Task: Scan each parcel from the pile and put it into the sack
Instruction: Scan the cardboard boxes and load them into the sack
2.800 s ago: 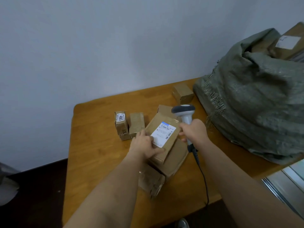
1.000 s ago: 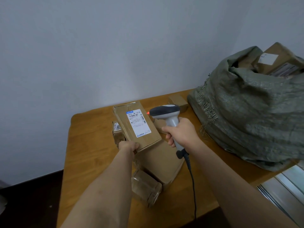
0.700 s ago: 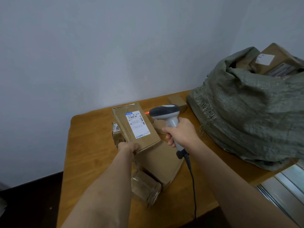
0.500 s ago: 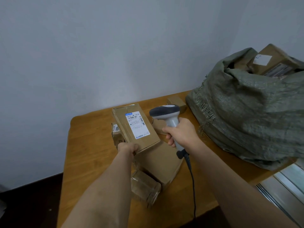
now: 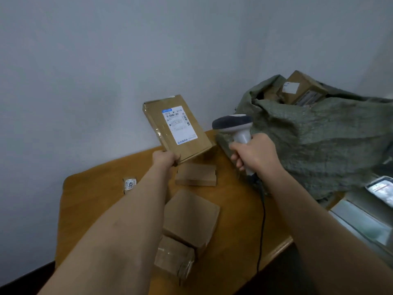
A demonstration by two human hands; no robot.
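My left hand point(image 5: 164, 157) grips the near corner of a flat cardboard parcel point(image 5: 158, 122) with a white label, held up above the table, label facing me. To its right, my right hand point(image 5: 255, 152) grips the handle of a grey barcode scanner point(image 5: 232, 124), its head pointing left toward the parcel. The green woven sack point(image 5: 319, 141) slumps on the table's right side with boxes showing in its open mouth. Several parcels lie on the table below my arms: a small flat box point(image 5: 195, 174), a larger box point(image 5: 191, 216), a taped one point(image 5: 173, 258).
The wooden table point(image 5: 91, 194) stands against a grey wall. A small box labelled 4001 point(image 5: 129, 185) lies at the left. The scanner's black cable point(image 5: 262, 220) runs over the table's front edge. A glass-topped surface with a phone point(image 5: 380, 191) lies at the right.
My left hand has lifted the labelled parcel higher, off the pile and toward the sack. The scanner's red light seen earlier is gone. The view has tilted, showing more of the sack.
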